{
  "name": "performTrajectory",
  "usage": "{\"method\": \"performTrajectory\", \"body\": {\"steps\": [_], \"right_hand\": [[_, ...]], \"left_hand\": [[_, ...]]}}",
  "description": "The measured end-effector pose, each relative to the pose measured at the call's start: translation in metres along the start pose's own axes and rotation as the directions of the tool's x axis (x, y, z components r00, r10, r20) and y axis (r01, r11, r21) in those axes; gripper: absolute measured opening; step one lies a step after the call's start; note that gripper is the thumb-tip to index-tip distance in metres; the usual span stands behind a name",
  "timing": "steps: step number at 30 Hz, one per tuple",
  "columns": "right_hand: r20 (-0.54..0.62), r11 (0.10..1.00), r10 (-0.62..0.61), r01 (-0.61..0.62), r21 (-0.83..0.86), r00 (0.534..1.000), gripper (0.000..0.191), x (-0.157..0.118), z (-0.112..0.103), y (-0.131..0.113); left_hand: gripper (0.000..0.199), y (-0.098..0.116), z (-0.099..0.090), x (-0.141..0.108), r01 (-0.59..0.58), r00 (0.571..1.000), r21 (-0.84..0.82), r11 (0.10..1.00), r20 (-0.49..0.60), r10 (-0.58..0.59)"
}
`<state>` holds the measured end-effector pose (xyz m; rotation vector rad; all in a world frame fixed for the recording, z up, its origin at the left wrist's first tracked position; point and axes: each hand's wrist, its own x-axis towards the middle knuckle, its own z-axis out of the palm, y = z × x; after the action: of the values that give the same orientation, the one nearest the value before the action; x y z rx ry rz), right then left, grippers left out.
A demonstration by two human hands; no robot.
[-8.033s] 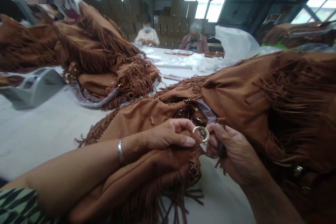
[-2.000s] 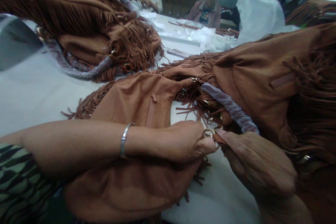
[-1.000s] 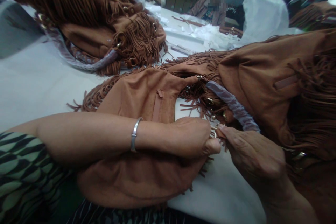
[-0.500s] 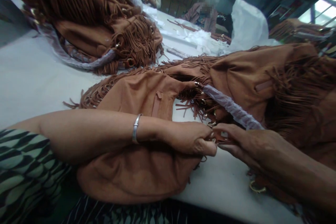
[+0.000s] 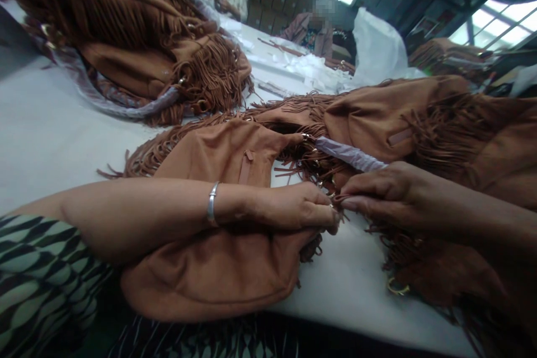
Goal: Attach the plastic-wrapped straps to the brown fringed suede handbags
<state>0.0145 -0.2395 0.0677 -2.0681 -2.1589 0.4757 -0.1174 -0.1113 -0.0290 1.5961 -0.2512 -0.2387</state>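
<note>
A brown suede-like handbag [image 5: 210, 279] with fringe along its far side lies in front of me on the table edge. My left hand [image 5: 300, 207], a silver bangle on its wrist, crosses over the bag. Its fingers are closed at the bag's right end, around small metal hardware that they mostly hide. Facing it, my right hand [image 5: 386, 190] pinches a narrow brown leather strap [image 5: 339, 198] between thumb and fingers, close to the left fingertips. A shoulder strap [image 5: 346, 152] wrapped in pale plastic runs from the bag's upper clasp [image 5: 308, 137] and passes behind my right hand.
More fringed brown bags lie at the back left [image 5: 126, 61] and on the right [image 5: 377, 117]. A gold-coloured ring [image 5: 397, 286] shows near the front right. White plastic [image 5: 377, 45] stands farther back. Two people are across the white table [image 5: 50, 123].
My right hand has shifted up slightly, and the leather strap in it now appears as a thin folded loop. My left hand has moved slightly left and up. The whole view has shifted a little.
</note>
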Motion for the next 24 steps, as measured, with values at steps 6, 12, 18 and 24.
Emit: {"method": "performTrajectory", "body": {"steps": [6, 12, 18, 24], "right_hand": [[0.316, 0.985, 0.070, -0.115, 0.126, 0.946, 0.032, 0.006, 0.001, -0.001], [0.415, 0.971, 0.103, -0.181, 0.153, 0.904, 0.034, 0.017, -0.002, 0.002], [0.548, 0.962, 0.096, -0.219, 0.163, 0.831, 0.030, 0.029, -0.009, 0.004], [0.549, 0.844, 0.126, -0.380, 0.379, 0.826, 0.038, 0.008, 0.010, 0.009]], "left_hand": [[0.019, -0.004, 0.010, 0.001, 0.028, 0.994, 0.235, 0.972, -0.109, -0.003], [0.023, -0.005, 0.011, 0.001, 0.062, 0.983, 0.424, 0.903, -0.183, 0.019], [0.026, -0.005, 0.009, 0.001, 0.031, 0.977, 0.410, 0.911, -0.206, 0.059], [0.023, -0.011, 0.011, 0.001, -0.024, 0.984, 0.386, 0.922, -0.153, 0.090]]}}
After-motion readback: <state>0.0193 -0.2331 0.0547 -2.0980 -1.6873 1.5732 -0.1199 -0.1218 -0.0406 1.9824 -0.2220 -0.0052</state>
